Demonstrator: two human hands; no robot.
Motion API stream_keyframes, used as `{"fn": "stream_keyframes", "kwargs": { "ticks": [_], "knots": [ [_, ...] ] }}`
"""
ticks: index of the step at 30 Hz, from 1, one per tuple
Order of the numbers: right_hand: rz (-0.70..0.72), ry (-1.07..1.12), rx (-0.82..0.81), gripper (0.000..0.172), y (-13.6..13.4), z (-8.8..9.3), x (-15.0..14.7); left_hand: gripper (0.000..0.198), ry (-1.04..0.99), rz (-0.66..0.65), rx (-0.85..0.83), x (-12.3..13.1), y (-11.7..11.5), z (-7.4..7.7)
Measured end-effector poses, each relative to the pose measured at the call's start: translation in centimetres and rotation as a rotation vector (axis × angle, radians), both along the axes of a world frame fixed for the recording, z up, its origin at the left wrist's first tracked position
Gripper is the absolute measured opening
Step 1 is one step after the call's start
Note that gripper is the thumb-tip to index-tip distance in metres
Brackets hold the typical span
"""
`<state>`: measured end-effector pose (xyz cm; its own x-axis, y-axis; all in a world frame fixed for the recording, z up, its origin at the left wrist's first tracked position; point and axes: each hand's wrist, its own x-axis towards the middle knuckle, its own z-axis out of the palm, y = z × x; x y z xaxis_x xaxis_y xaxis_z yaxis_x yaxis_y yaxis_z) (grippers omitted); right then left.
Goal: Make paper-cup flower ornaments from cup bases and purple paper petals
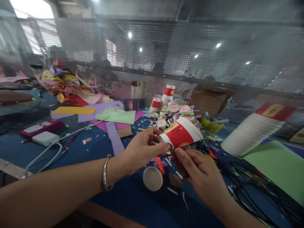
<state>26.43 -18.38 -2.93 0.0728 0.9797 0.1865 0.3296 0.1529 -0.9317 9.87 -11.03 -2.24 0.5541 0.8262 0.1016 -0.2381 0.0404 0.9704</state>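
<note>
A red and white paper cup lies tilted in the air above the blue table, its wide rim toward the right. My left hand grips its narrow end between thumb and fingers. My right hand is closed in a pinch just below the cup, near my left thumb; whatever it pinches is hidden. Under the hands, a round pale disc rests on the table beside an orange strip and a piece of corrugated cardboard.
A leaning stack of paper cups stands at right by green paper and black cables. Behind the hands is a pile of decorated discs. Coloured paper, a purple device and white cables lie left.
</note>
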Motion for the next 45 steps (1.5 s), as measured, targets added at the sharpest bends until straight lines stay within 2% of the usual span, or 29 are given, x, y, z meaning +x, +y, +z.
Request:
{"fn": "stream_keyframes", "kwargs": {
  "ticks": [11, 22, 31, 34, 40, 45],
  "knots": [
    [-0.04, -0.195, 0.114, 0.05, 0.0, 0.4, 0.0, 0.044, -0.005, 0.01, -0.009, 0.0, -0.5, -0.1],
    [-0.005, -0.168, 0.123, 0.046, -0.2, 0.7, -0.1, 0.039, 0.054, 0.09, 0.185, -0.3, -0.2, -0.2],
    [-0.047, -0.308, 0.265, 0.044, -0.4, 1.0, -0.1, 0.033, 0.149, 0.205, 0.396, -0.4, -0.7, -0.2],
    [-0.033, -0.336, 0.282, 0.042, -0.6, 1.1, 0.0, 0.033, 0.122, 0.179, 0.364, -0.5, -0.9, 0.1],
    [-0.032, -0.368, 0.29, 0.043, -0.4, 1.2, 0.1, 0.042, -0.01, 0.091, 0.161, -0.1, -0.9, 0.0],
    [-0.038, -0.393, 0.307, 0.042, -0.4, 1.1, 0.2, 0.036, -0.048, 0.115, 0.16, 0.5, -1.1, -0.1]
  ]
}}
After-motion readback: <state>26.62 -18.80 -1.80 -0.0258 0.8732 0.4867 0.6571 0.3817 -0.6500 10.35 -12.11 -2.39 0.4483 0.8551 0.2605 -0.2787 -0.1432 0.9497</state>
